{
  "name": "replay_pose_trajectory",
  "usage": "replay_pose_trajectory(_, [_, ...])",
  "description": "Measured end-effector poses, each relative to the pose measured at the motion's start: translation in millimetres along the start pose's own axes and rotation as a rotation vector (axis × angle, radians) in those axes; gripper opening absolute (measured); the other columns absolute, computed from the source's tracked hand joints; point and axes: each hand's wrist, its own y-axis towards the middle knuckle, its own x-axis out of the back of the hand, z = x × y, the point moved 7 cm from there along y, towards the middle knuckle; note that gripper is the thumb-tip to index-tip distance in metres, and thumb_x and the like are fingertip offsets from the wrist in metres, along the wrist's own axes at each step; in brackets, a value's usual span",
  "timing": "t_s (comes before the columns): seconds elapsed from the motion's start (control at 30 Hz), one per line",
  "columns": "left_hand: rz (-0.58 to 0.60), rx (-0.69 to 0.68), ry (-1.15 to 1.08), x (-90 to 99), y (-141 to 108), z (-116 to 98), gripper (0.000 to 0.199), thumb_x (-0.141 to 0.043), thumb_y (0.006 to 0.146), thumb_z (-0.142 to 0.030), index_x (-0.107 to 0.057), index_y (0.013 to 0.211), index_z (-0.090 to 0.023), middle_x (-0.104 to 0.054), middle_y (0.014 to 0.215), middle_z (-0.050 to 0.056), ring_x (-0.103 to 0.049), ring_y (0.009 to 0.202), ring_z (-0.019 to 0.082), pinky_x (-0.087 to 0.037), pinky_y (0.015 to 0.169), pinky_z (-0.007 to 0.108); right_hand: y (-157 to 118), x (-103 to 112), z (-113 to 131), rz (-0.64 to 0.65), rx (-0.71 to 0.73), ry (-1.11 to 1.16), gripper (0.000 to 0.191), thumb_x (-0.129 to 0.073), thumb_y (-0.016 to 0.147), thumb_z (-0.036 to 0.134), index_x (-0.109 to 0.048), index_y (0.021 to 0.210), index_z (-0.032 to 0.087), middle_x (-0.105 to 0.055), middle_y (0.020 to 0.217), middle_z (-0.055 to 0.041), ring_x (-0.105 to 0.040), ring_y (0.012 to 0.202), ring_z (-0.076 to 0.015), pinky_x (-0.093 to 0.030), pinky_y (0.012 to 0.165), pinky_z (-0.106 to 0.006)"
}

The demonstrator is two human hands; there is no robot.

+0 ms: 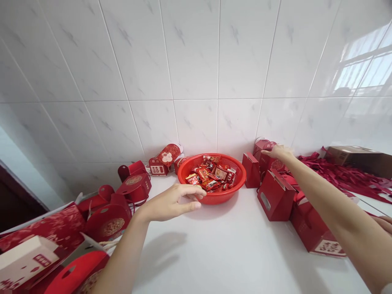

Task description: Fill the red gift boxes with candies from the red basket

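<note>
A red plastic basket (211, 198) holding several wrapped candies (211, 173) stands on the white table near the wall. My left hand (176, 201) hovers at its front left, fingers apart and slightly curled, holding nothing. My right hand (278, 152) reaches over the red boxes at the right, at the top of a dark red gift box (263, 148) by the wall. Its fingers are stretched out and nothing shows in them. A plain red box (276, 197) with an oval window stands below that hand.
Several red gift boxes (108, 216) line the left side. Dark red ribbons (346, 175) and an open cardboard box (352, 154) lie at the far right. Part of another person's hand (384, 223) shows at the right edge. Behind is a tiled wall (196, 81).
</note>
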Motion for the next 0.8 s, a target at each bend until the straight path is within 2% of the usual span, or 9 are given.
replay_pose_trajectory(0.1, [-0.002, 0.005, 0.007, 0.0, 0.2, 0.7, 0.038, -0.06, 0.092, -0.043, -0.068, 0.124, -0.023, -0.073, 0.121, 0.006, -0.067, 0.111, 0.023, -0.052, 0.096, 0.033, -15.7, 21.3, 18.5, -0.002, -0.087, -0.017, 0.073, -0.05, 0.092, 0.064, -0.056, 0.132, 0.004, -0.058, 0.127, -0.0321, -0.058, 0.12, -0.0432, -0.049, 0.091, -0.055])
replay_pose_trajectory(0.2, [-0.022, 0.029, 0.045, 1.6, 1.8, 3.8, 0.039, -0.058, 0.092, -0.045, -0.068, 0.124, -0.024, -0.069, 0.129, 0.007, -0.064, 0.115, 0.024, -0.052, 0.096, 0.034, -37.3, 50.7, 65.4, -0.102, 0.094, -0.024, 0.06, -0.051, 0.096, 0.051, -0.055, 0.132, 0.003, -0.055, 0.132, -0.0311, -0.054, 0.126, -0.041, -0.046, 0.096, -0.05])
replay_pose_trajectory(0.27, [-0.068, 0.057, 0.104, 6.4, 3.5, 10.3, 0.041, -0.056, 0.092, -0.048, -0.068, 0.123, -0.023, -0.067, 0.133, 0.007, -0.061, 0.12, 0.026, -0.05, 0.1, 0.035, -56.2, 62.4, 98.6, -0.117, 0.234, 0.012, 0.05, -0.052, 0.096, 0.042, -0.056, 0.131, 0.007, -0.057, 0.132, -0.0274, -0.057, 0.122, -0.0373, -0.047, 0.095, -0.046])
replay_pose_trajectory(0.37, [-0.245, 0.164, 0.221, 26.5, 2.5, 31.5, 0.048, -0.055, 0.09, -0.051, -0.067, 0.126, -0.022, -0.057, 0.143, 0.009, -0.052, 0.133, 0.029, -0.041, 0.112, 0.039, -93.8, 69.2, 144.7, -0.089, 0.468, 0.146, 0.04, -0.052, 0.095, 0.038, -0.06, 0.126, 0.014, -0.063, 0.128, -0.0183, -0.061, 0.115, -0.0303, -0.048, 0.089, -0.037])
replay_pose_trajectory(0.47, [-0.452, 0.386, 0.345, 55.6, -9.2, 65.0, 0.05, -0.054, 0.089, -0.047, -0.062, 0.131, -0.021, -0.047, 0.152, 0.011, -0.044, 0.14, 0.031, -0.034, 0.117, 0.04, -141.1, 65.4, 179.6, -0.023, 0.683, 0.215, 0.035, -0.056, 0.091, 0.039, -0.064, 0.118, 0.017, -0.07, 0.116, -0.0135, -0.063, 0.106, -0.0275, -0.046, 0.08, -0.032])
replay_pose_trajectory(0.53, [-0.559, 0.597, 0.412, 74.3, -24.5, 89.9, 0.051, -0.054, 0.089, -0.042, -0.058, 0.135, -0.021, -0.046, 0.152, 0.013, -0.042, 0.142, 0.033, -0.034, 0.117, 0.043, -173.2, 57.5, 196.1, 0.047, 0.811, 0.233, 0.028, -0.057, 0.09, 0.037, -0.066, 0.108, 0.018, -0.072, 0.104, -0.0112, -0.065, 0.092, -0.0251, -0.042, 0.07, -0.03])
replay_pose_trajectory(0.63, [-0.641, 0.874, 0.438, 93.3, -51.2, 122.0, 0.055, -0.057, 0.087, -0.043, -0.056, 0.136, -0.018, -0.047, 0.149, 0.023, -0.039, 0.141, 0.046, -0.037, 0.109, 0.06, -211.6, 41.4, 211.9, 0.154, 0.95, 0.281, 0.018, -0.057, 0.09, 0.035, -0.065, 0.092, 0.02, -0.07, 0.087, -0.0077, -0.062, 0.076, -0.0213, -0.033, 0.059, -0.028])
replay_pose_trajectory(0.7, [-0.64, 0.921, 0.416, 99.9, -63.0, 136.4, 0.053, -0.06, 0.085, -0.046, -0.06, 0.13, -0.016, -0.054, 0.142, 0.027, -0.04, 0.137, 0.052, -0.042, 0.099, 0.065, -228.3, 31.0, 218.1, 0.196, 1.009, 0.336, 0.015, -0.059, 0.089, 0.034, -0.064, 0.089, 0.02, -0.069, 0.087, -0.0069, -0.061, 0.075, -0.0203, -0.031, 0.058, -0.028])
replay_pose_trajectory(0.8, [-0.584, 0.843, 0.356, 104.2, -71.9, 148.4, 0.045, -0.064, 0.082, -0.049, -0.066, 0.115, -0.02, -0.068, 0.122, 0.022, -0.054, 0.125, 0.049, -0.049, 0.089, 0.057, -243.6, 15.0, 223.7, 0.261, 1.064, 0.414, 0.013, -0.062, 0.089, 0.032, -0.065, 0.091, 0.02, -0.069, 0.089, -0.0062, -0.061, 0.077, -0.0194, -0.032, 0.06, -0.027])
